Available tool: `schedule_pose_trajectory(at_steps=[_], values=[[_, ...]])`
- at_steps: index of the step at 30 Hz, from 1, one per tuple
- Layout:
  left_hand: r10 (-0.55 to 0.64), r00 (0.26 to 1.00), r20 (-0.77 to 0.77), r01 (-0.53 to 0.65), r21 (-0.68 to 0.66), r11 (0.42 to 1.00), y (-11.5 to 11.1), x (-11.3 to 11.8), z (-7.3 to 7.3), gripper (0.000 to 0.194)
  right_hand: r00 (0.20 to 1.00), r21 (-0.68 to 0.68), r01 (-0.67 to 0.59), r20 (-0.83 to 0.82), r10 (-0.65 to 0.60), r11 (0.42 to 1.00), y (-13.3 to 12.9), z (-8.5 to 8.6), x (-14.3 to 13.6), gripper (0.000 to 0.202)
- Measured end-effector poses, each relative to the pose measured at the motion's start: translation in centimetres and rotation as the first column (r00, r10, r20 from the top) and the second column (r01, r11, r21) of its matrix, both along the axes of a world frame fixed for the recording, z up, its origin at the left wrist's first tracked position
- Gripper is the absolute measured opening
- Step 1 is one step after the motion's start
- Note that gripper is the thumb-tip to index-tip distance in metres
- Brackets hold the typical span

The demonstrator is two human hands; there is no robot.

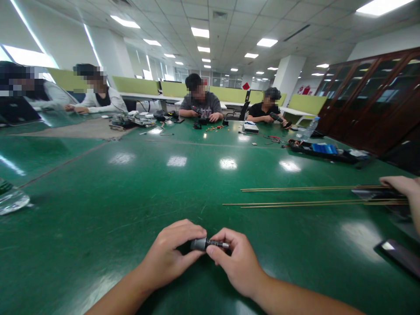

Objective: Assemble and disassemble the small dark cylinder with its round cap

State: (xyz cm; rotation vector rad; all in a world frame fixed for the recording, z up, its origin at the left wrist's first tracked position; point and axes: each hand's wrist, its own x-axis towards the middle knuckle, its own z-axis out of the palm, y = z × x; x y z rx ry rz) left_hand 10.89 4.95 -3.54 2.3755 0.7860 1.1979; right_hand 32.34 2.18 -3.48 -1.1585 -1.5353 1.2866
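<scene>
Low in the middle of the view, a dark grey cylindrical part (198,244) lies between the fingers and thumb of my left hand (170,247). From its right end sticks a thin dark shaft with a spring-like coil and a silvery tip (225,245). My right hand (238,262) pinches this shaft close to the cylinder, with thumb in front and fingers behind. The fingertips of both hands nearly meet. Both hands are just above the green tabletop (147,188). The undersides of the part are hidden by my fingers.
Several thin brass-coloured rods (295,203) lie at the right, near another person's hand (400,186). A phone (398,258) rests at the right edge, a clear bottle (13,199) at the left. Beyond are a black tray (351,158), tools and several seated people.
</scene>
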Motion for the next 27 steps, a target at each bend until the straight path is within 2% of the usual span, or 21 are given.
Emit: schedule_pose_trajectory(at_steps=[27], values=[[0.013,1.000,-0.010,-0.013,0.009,1.000,0.21,-0.32,-0.25,0.042,1.000,-0.031,0.010,-0.028,-0.011,0.999,0.06,-0.45,-0.02,0.014]])
